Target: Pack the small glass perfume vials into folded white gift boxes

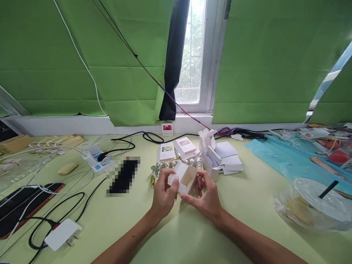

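Observation:
Between my two hands is a small white cardboard box [189, 179], tilted with its open end toward me. My left hand [165, 192] pinches the flap on the box's left side. The fingers and thumb of my right hand [206, 194] grip its right side. Behind the box lie several shiny gold and silver pieces [159, 167], partly hidden by it. Two closed white boxes with printed pictures, one with a green picture [167, 151] and one with a brownish picture [185, 146], sit just beyond. Unfolded white cartons [225, 157] are piled to the right.
A lidded plastic cup [316, 201] stands at right, near blue plastic sheeting [277, 154]. On the left are a white charger [63, 234], black cables, a power strip [95, 159] and a tablet [30, 205]. A small picture box [167, 129] stands at the back wall.

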A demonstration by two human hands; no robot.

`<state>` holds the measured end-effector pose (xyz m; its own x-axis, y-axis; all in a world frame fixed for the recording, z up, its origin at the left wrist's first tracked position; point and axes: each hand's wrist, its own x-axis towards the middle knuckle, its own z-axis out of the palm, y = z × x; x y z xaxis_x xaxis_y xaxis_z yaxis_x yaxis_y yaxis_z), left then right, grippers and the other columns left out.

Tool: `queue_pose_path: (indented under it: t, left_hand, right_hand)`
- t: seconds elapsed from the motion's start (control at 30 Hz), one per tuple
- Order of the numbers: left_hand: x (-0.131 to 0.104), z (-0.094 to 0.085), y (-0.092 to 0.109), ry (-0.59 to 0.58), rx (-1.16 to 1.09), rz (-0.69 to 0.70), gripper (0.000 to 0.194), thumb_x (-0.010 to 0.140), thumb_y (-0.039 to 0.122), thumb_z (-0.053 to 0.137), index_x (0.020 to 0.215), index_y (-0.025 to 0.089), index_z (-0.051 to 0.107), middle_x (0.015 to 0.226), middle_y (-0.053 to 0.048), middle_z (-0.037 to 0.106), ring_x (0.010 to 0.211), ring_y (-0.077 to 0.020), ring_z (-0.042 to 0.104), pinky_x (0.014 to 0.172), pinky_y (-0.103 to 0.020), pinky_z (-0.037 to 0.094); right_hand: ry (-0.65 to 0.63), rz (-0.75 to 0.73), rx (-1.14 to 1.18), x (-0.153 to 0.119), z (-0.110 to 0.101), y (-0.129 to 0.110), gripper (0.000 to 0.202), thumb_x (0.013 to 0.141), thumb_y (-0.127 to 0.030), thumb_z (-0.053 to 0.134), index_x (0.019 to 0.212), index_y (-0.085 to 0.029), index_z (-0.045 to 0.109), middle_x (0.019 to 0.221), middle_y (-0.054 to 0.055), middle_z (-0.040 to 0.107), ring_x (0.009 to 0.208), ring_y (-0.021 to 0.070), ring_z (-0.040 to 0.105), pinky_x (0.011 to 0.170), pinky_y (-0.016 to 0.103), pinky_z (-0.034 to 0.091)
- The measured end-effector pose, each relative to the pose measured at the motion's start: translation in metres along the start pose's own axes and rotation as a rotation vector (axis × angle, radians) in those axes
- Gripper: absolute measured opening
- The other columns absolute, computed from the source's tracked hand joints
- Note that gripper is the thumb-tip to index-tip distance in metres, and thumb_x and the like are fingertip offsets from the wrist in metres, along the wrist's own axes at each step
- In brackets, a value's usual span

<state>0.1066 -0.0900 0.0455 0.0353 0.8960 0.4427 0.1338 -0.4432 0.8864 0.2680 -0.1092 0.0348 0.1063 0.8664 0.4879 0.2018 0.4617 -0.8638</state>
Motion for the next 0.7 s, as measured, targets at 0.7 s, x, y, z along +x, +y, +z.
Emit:
queue_pose_path:
  t: [0.7]
  left_hand:
    - [0.0028,-0.0054,-0.0004,-0.154,-0.132,-0.043,0.024,0.092,0.045,0.057,0.102,0.025,0.048,0.089,0.002,0.054,0.045,-0.0061,0.047,0.039,-0.020,0.040]
  right_hand:
    - [-0.026,0.109,0.101,0.0009,0.0005,0.0054,0.063,0.061,-0.051,0.088,0.106,-0.022,0.056,0.069,-0.008,0.041,0.052,0.0095,0.041,0.043,0.023,0.039]
